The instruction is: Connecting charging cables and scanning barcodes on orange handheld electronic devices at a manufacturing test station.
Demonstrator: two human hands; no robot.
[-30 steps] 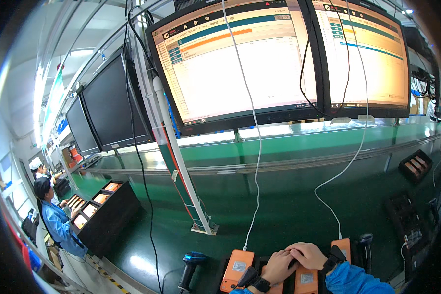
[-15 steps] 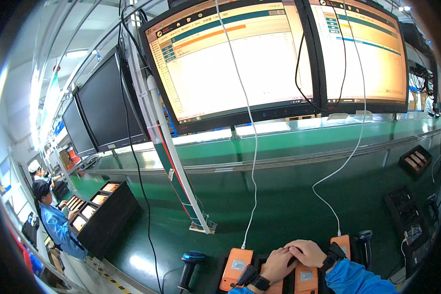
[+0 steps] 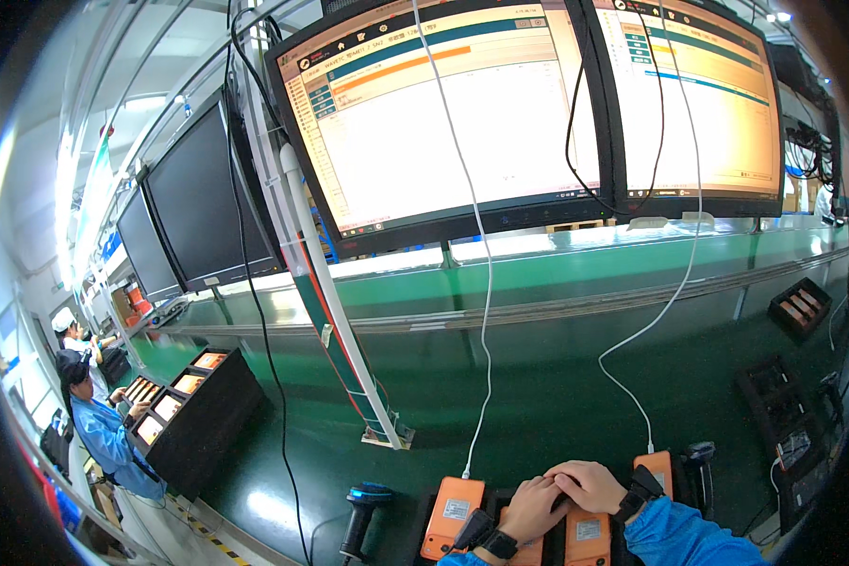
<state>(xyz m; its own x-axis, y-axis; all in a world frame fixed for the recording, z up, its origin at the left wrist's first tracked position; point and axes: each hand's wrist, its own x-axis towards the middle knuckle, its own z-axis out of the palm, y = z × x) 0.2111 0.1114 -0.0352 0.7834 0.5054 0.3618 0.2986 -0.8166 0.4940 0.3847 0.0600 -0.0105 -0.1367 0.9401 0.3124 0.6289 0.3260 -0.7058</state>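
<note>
Both my hands rest together over a row of orange smartphones at the bottom of the head view. My right hand (image 3: 585, 484) lies across the fingers of my left hand (image 3: 534, 509); neither appears to hold anything. Left fingertips are partly hidden under the right hand. Beside my left wrist lies a phone (image 3: 455, 514) with a white cable in its top end. Another phone (image 3: 528, 553) is mostly covered by my left hand. Below my right hand shows a third phone (image 3: 588, 538). Beyond my right wrist is a further cabled phone (image 3: 660, 468).
A handheld scanner (image 3: 360, 519) stands left of the phones, another scanner (image 3: 702, 472) right. Two lit monitors (image 3: 443, 123) stand behind the green bench (image 3: 424, 377). A white post (image 3: 335, 292) rises from it. Far left, a person in blue (image 3: 104, 429) works at a black rack (image 3: 212, 424).
My hands stay crossed in the same place. The view has shifted very slightly, and the person in blue at the left has moved their head a little.
</note>
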